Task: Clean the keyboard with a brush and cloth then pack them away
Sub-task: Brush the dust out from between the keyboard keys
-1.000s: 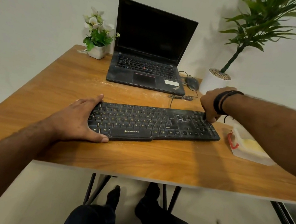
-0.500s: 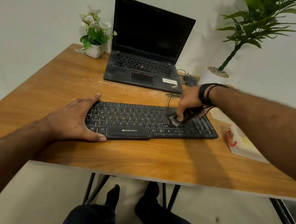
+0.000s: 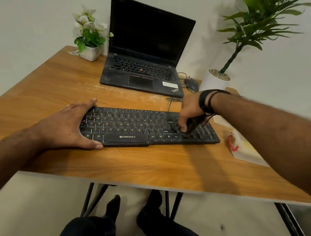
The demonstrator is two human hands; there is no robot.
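1. Wood-grain bench carries everything; beyond the right hand sit a black open laptop, a dark mouse and a tall plant in a white pot.
2. Beyond the left hand, a small white pot of flowers stands at the far corner.
3. To the outer side of the right hand lies a clear pouch with a red zip pull, partly covered by the forearm; a thin cable runs from the keyboard's far edge just inside that hand.
4. The keyboard is black, dusty, with pale legends, lying between the two hands, slightly slanted. White specks dot the bench past it.
5. The left hand lies flat with fingers straight, thumb along the near edge, pressing the keyboard's end.
6. The right hand's fingers curl round a dark brush, blurred, its tip on the keys near the number pad.
7. Readable: "ZEBRONICS" on the keyboard's front lip; "ThinkPad" on the laptop's palm rest.
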